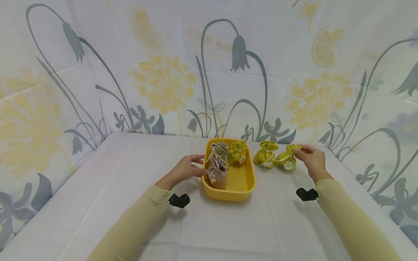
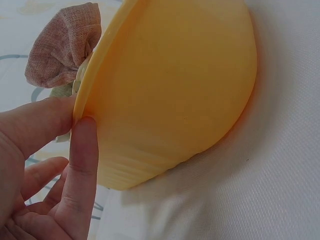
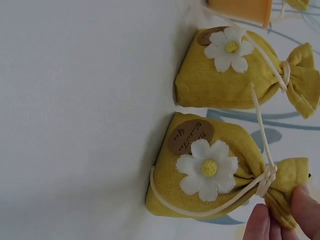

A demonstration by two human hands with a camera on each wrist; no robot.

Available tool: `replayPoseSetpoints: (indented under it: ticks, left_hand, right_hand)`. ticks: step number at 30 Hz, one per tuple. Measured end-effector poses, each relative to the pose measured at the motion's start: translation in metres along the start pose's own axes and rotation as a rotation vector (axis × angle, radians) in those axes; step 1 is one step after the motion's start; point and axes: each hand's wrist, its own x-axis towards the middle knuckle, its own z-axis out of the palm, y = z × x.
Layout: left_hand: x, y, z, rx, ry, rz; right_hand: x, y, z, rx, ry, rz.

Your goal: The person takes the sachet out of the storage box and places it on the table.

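My left hand pinches the left rim of a yellow plastic tub; in the left wrist view one digit lies against the outer wall and another at the rim. Inside the tub stand a pinkish-brown pouch, a grey-green pouch behind it and a mustard drawstring pouch at the back right. With thumb and fingers my right hand pinches the gathered top of a mustard pouch bearing a white flower and a brown oval label. Beside it stands a similar mustard pouch.
A white cloth covers the table. Flower-printed fabric hangs close behind the tub and pouches and along both sides. A black camera mount juts from the left wrist, another black mount from the right.
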Motion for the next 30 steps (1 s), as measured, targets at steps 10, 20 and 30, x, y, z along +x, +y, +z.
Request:
replayPoseSetpoints:
  ticks: [10,20,30]
  left_hand:
    - [0.001,-0.002,-0.001,0.006,-0.006,0.003]
    - [0.002,-0.002,0.0,0.011,-0.009,-0.005]
    - [0.001,0.0,0.001,0.0,0.002,-0.012]
  right_hand:
    - [-0.015,-0.002,-0.008,-0.037,-0.004,0.025]
    - [-0.031,0.001,-0.009,-0.001,-0.035,0.023]
    - [-0.047,-0.003,0.01,0.043,-0.089,0.003]
